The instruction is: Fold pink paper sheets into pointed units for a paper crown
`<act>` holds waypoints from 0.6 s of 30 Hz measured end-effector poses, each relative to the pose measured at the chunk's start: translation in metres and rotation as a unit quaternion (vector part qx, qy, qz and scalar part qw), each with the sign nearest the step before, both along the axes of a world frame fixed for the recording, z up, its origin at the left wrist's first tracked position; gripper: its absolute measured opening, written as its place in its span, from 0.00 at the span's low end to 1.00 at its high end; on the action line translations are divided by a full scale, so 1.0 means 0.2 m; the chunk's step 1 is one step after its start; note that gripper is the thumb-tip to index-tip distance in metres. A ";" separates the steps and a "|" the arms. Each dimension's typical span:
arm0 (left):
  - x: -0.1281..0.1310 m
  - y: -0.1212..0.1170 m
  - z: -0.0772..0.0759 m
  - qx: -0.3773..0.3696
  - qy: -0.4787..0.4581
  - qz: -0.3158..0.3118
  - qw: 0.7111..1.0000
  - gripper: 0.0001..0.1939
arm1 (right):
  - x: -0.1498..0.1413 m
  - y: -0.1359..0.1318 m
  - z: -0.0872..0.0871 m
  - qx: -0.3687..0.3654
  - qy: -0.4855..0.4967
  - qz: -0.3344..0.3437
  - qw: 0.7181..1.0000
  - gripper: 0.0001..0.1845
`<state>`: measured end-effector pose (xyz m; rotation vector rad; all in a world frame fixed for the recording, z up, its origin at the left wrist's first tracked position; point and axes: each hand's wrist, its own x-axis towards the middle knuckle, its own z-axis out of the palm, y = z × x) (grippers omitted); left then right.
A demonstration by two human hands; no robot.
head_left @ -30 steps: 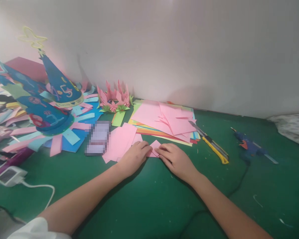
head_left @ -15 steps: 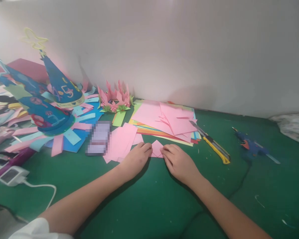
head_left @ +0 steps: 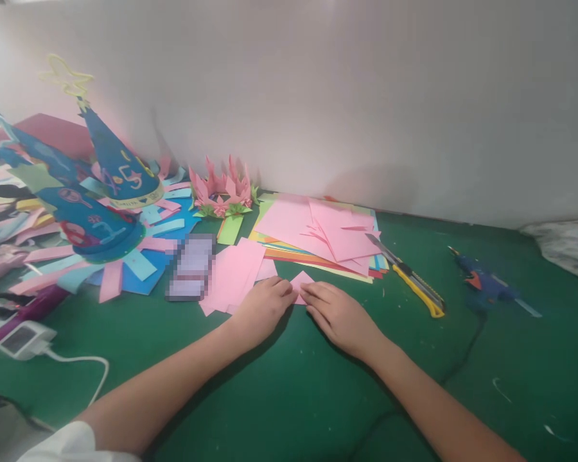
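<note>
A small folded pink paper lies on the green tabletop, its pointed top facing away from me. My left hand pinches its left side with the fingers drawn together. From the other side my right hand presses fingertips on the paper's right part, hiding much of it. Both hands nearly meet over its middle. Just left of them are loose pink paper sheets. Behind the folded piece rests a stack of coloured paper, pink on top.
A yellow box cutter lies right of the stack, and a blue glue gun farther right. At left stand blue cone hats, a pink paper crown and a blurred phone. A white charger trails a cable.
My right hand has shifted left, its fingers now over the folded paper's right part and closer to my left hand. The left hand has barely moved.
</note>
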<state>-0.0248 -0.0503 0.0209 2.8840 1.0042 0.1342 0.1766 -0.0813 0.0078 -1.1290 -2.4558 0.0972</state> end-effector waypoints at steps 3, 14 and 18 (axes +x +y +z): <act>0.02 0.03 0.00 0.009 -0.026 0.023 0.999 0.11 | -0.01 0.00 0.00 0.008 0.006 -0.013 1.000 0.18; 0.17 0.22 -0.01 0.028 -0.110 0.065 0.991 0.10 | -0.05 -0.03 0.01 0.034 -0.122 -0.097 0.987 0.19; 0.16 0.21 -0.01 0.029 -0.109 0.047 0.993 0.13 | -0.06 -0.05 0.01 0.040 -0.143 -0.133 0.980 0.20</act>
